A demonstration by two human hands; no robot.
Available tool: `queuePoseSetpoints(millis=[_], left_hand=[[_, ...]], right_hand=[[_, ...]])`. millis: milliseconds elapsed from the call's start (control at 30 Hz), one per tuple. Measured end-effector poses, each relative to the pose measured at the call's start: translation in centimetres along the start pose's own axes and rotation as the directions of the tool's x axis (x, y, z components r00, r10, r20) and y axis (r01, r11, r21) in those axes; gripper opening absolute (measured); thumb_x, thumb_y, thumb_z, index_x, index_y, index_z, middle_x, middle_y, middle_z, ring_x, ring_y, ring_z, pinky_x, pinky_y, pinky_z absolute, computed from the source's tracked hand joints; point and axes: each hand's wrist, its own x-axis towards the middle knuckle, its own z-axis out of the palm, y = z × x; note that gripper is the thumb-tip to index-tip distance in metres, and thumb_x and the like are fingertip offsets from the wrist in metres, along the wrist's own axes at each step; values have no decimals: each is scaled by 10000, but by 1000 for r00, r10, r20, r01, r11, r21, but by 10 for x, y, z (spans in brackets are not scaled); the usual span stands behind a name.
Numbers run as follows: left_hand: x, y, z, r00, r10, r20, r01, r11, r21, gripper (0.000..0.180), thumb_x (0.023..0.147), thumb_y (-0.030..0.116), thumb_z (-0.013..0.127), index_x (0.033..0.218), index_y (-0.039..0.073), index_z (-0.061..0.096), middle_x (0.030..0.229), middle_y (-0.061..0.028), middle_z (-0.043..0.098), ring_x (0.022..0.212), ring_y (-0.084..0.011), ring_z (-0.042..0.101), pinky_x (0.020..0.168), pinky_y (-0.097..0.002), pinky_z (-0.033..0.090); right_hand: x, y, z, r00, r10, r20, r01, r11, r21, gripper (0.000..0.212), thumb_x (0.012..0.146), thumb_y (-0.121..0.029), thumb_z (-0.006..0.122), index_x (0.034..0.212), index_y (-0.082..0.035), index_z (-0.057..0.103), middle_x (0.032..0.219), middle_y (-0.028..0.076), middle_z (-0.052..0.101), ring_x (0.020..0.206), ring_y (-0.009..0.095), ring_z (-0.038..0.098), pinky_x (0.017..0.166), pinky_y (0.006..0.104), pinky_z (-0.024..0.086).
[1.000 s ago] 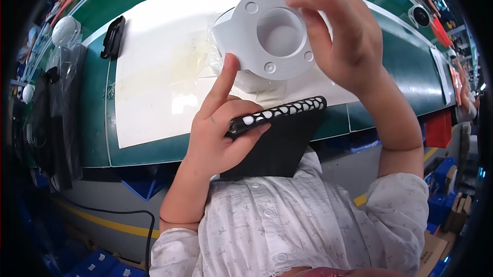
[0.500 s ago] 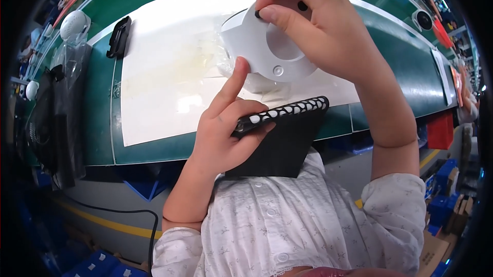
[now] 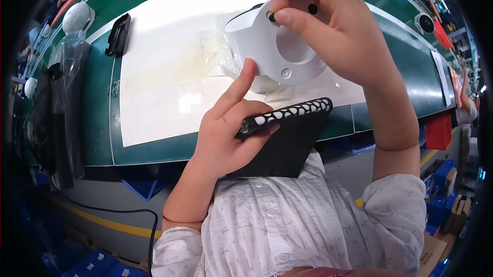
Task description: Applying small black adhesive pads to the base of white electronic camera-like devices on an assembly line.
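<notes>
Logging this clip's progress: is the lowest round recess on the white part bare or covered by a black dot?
Bare: that recess shows white throughout, while a black dot sits higher up on the white part.

Green bench (image 3: 98, 123), white sheet (image 3: 159, 107) spread over; black plastic piece (image 3: 117, 36) at sheet's edge.

A black plastic bracket (image 3: 118, 35) lies left on the green surface (image 3: 95, 136), near a perforated white dome (image 3: 77, 18) and what may be a bagged dark bundle (image 3: 67, 107), with a red bin (image 3: 438, 129) at right and a yellow floor stripe (image 3: 108, 220).
</notes>
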Motion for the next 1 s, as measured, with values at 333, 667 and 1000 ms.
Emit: queuePoseSetpoints(millis=[333,667,1000], left_hand=[[-1,-1,-3,1000,14,-4,-14,1000,-4,255,582,0,682,801,36,557,1280,-222,339,1064,-313,488,735,-284,461],[-1,-1,-1,1000,23,-13,-22,1000,21,274,570,2,696,803,41,557,1277,-234,337,943,-280,564,697,-280,465],[-1,-2,-1,999,39,-14,-39,998,50,287,574,-1,699,818,41,556,1275,-234,340,809,-222,606,656,-262,467]], right_hand=[[6,-64,24,885,462,60,-276,623,-732,548,707,9,601,1191,-66,355,1078,130,528,1051,253,500,912,383,330],[-41,-58,37,796,570,-201,-603,727,-328,48,761,-68,585,767,-33,554,1285,183,335,1281,346,104,850,297,398],[-59,-64,42,873,446,-198,-457,605,-652,154,778,-239,567,851,-119,629,1285,133,366,1261,309,194,987,419,123]])
